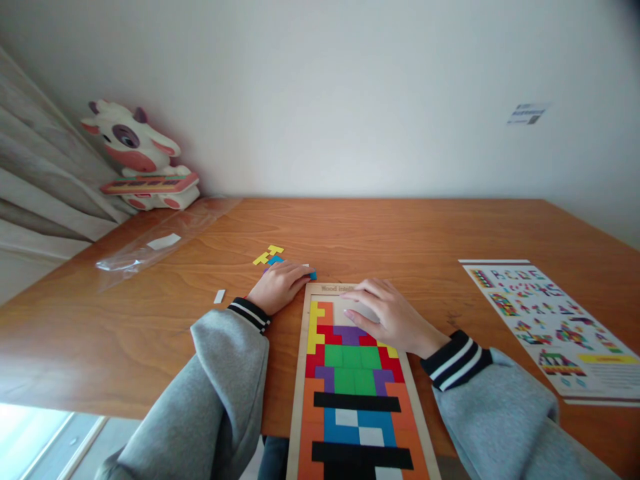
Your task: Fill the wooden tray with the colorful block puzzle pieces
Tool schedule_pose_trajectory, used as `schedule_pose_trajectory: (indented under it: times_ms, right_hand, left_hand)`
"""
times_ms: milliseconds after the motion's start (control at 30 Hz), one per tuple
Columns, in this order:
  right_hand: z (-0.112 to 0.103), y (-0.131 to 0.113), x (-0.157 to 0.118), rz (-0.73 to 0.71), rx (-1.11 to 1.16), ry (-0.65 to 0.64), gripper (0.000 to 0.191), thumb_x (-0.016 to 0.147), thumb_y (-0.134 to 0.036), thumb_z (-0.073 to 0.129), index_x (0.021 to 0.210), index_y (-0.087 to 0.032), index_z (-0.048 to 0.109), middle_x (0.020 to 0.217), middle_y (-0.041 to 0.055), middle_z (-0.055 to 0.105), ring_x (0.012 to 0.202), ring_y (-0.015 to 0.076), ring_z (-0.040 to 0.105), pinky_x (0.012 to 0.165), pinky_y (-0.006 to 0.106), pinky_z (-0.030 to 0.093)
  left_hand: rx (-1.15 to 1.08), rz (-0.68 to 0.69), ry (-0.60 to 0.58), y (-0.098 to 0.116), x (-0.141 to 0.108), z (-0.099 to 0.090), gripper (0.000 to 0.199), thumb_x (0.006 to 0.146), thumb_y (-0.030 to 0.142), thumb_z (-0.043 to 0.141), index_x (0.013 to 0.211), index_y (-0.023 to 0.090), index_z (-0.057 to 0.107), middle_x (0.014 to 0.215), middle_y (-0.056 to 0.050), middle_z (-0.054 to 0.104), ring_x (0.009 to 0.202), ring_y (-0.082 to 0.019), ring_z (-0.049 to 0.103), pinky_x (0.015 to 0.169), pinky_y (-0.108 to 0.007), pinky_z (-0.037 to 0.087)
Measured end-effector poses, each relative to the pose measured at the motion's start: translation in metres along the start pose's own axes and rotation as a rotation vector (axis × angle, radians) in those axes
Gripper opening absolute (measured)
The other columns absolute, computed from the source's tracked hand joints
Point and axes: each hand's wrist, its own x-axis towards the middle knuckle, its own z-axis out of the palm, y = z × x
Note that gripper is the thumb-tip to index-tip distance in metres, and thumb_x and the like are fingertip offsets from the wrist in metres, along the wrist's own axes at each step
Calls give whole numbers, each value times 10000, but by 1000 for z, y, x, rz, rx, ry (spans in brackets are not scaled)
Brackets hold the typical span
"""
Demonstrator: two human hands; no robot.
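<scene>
A wooden tray puzzle (356, 357) lies in front of me, overhanging the table's near edge. Its lower part is filled with coloured block pieces, and bare wood shows near the top. Over that bare part hovers my right hand (383, 313), thumb and fingers apart, with no piece visible in it. My left hand (281, 285) rests on the table beside the tray's top left corner, fingers laid over a few loose pieces and partly hiding them. Past its fingers show yellow pieces (261, 258) and a blue piece (313, 275). A white piece (219, 296) lies left of that hand.
A printed pattern sheet (555, 327) lies on the right of the wooden table (400, 233). At the back left, a toy cow with a keyboard (145, 160) stands by the curtain (40, 153). A clear plastic bag (135, 257) lies before it.
</scene>
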Motion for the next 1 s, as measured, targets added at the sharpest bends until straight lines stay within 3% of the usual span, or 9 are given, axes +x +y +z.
schedule_pose_trajectory:
  times_ms: [267,633,833,1000]
  right_hand:
    - [-1,-2,1,1,-13,-3,272,997,-362,530,1177,-217,673,1028,87,677,985,247,623,886,445,500]
    - [1,0,0,-4,-22,1,253,999,-343,528,1195,-247,656,1019,69,667,967,240,618,879,441,494]
    - [1,0,0,-3,-12,-2,249,998,-337,530,1193,-240,649,1024,70,666,977,241,622,882,442,499]
    - [1,0,0,11,-20,2,238,989,-321,540,1182,-231,646,1018,74,666,967,247,627,882,454,505]
  left_hand:
    - [-43,-70,24,1,1,-1,248,978,372,563,1129,218,685,1091,-73,748,1010,-234,675,949,-422,539]
    - [-126,-182,60,7,1,3,232,940,368,618,1091,209,694,1040,-56,764,961,-217,699,905,-385,561]
    - [-47,-158,103,11,1,2,208,959,272,539,1074,213,702,952,-59,762,860,-199,707,819,-347,573]
    - [-62,-14,175,15,4,-4,168,958,209,566,1033,205,716,976,-57,766,878,-187,698,841,-342,558]
